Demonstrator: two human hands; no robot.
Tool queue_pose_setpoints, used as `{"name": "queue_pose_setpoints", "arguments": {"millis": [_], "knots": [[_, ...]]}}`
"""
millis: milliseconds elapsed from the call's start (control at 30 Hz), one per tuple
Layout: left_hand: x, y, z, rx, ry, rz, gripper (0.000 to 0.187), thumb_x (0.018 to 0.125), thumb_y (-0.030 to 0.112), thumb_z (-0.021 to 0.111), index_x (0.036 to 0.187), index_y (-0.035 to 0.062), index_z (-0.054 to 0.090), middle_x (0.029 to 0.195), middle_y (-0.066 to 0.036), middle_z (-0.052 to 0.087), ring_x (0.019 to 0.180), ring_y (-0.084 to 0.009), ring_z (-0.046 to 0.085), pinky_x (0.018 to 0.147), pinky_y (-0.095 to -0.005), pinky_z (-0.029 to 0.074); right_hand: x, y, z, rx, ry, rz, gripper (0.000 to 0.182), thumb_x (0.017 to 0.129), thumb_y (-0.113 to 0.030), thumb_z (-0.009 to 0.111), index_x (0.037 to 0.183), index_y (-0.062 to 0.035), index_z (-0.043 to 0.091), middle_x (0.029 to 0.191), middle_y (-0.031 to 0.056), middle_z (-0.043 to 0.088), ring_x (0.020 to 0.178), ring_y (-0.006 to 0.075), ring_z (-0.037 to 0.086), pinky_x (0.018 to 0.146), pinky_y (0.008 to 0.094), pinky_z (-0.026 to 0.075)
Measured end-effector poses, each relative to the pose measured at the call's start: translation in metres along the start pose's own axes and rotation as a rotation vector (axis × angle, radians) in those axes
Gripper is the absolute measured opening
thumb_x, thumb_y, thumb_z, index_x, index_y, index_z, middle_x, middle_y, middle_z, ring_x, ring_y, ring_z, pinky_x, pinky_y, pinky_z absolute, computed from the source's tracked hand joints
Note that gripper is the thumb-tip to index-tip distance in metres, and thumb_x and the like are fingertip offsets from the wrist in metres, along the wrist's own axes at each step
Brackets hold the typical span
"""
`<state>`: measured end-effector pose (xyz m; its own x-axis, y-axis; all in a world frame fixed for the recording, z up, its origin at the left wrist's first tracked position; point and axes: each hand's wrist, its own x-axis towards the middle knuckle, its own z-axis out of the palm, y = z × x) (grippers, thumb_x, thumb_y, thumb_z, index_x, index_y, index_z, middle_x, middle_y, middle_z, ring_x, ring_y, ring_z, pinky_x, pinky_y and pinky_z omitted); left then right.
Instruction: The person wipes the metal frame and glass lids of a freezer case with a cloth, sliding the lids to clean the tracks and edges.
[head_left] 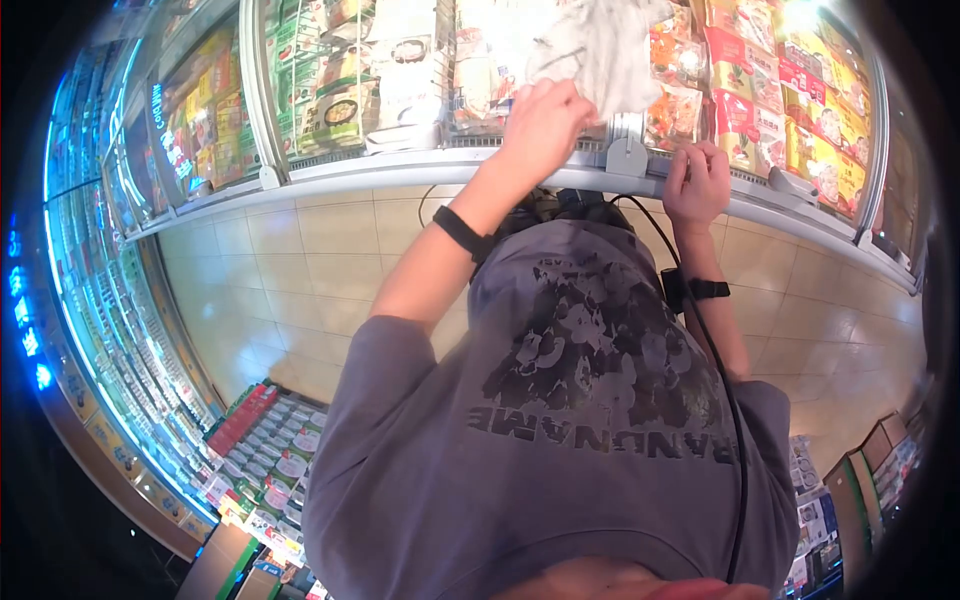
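Note:
My left hand [545,125], with a black band on the wrist, reaches over the front rim of a glass-topped freezer [400,165]. Its fingers are closed on the near edge of a crumpled white cloth [610,55], which lies over the glass above packaged food. To the right, my right hand [698,185] is at the freezer's front rim with its fingers curled in. Nothing shows in it. A black device is strapped to that wrist.
Red and yellow food packs [745,100] fill the freezer's right side, green and white packs [330,90] its left. A black cable [700,300] runs down my shirt. Lit shelves [130,330] stand far left, stacked goods [275,450] lower left. Tiled floor [320,250] lies below.

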<state>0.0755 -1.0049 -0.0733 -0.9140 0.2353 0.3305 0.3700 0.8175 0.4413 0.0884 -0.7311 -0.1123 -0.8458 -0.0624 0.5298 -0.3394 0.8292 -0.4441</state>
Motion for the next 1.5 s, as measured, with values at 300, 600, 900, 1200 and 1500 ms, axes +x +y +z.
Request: {"name": "queue_pose_setpoints", "arguments": {"millis": [300, 600, 900, 1200, 1500], "knots": [[-0.023, 0.023, 0.014, -0.151, -0.047, -0.021, 0.013, 0.082, 0.013, 0.082, 0.093, 0.0197, 0.082, 0.095, 0.003, 0.062, 0.095, -0.022, 0.06, 0.084, -0.0382, 0.042, -0.002, 0.001, 0.001, -0.065, 0.019, -0.083, 0.006, 0.087, -0.013, 0.074, 0.092, -0.011, 0.078, 0.1, 0.0065, 0.071, 0.084, 0.0283, 0.069, 0.073, 0.0397, 0.056], [-0.037, 0.03, 0.006, -0.002, -0.066, -0.045, 0.01, 0.085, 0.013, 0.076, 0.09, 0.0194, 0.081, 0.093, 0.002, 0.064, 0.093, -0.0231, 0.063, 0.083, -0.0416, 0.043, 0.0, -0.002, 0.001, -0.063, 0.026, -0.08, 0.003, 0.086, -0.013, 0.074, 0.084, -0.012, 0.076, 0.093, 0.0053, 0.071, 0.078, 0.0257, 0.067, 0.069, 0.0381, 0.055], [-0.03, 0.049, 0.022, -0.076, -0.021, -0.207, 0.008, 0.091, 0.013, 0.073, 0.089, 0.0156, 0.081, 0.092, 0.0, 0.068, 0.091, -0.0259, 0.064, 0.08, -0.041, 0.041, 0.0, 0.0, -0.001, -0.075, 0.036, -0.145, 0.006, 0.084, -0.015, 0.071, 0.079, -0.0129, 0.072, 0.092, 0.0026, 0.071, 0.076, 0.025, 0.065, 0.066, 0.0368, 0.053], [-0.034, 0.037, -0.005, 0.223, -0.114, -0.058, 0.013, 0.087, 0.011, 0.074, 0.089, 0.0208, 0.082, 0.089, 0.002, 0.069, 0.091, -0.0227, 0.065, 0.081, -0.0411, 0.04, 0.0, -0.001, 0.0, -0.058, 0.054, -0.125, 0.005, 0.084, -0.015, 0.071, 0.079, -0.0125, 0.072, 0.091, 0.0023, 0.07, 0.075, 0.0242, 0.065, 0.066, 0.0357, 0.053], [-0.037, 0.027, -0.016, 0.168, -0.207, -0.161, 0.007, 0.088, 0.015, 0.076, 0.09, 0.0183, 0.082, 0.09, 0.001, 0.071, 0.093, -0.025, 0.068, 0.084, -0.0428, 0.043, -0.001, -0.003, -0.002, -0.05, 0.056, -0.109, 0.005, 0.084, -0.014, 0.071, 0.079, -0.0118, 0.072, 0.091, 0.0021, 0.07, 0.076, 0.0236, 0.066, 0.066, 0.0355, 0.053]]}}
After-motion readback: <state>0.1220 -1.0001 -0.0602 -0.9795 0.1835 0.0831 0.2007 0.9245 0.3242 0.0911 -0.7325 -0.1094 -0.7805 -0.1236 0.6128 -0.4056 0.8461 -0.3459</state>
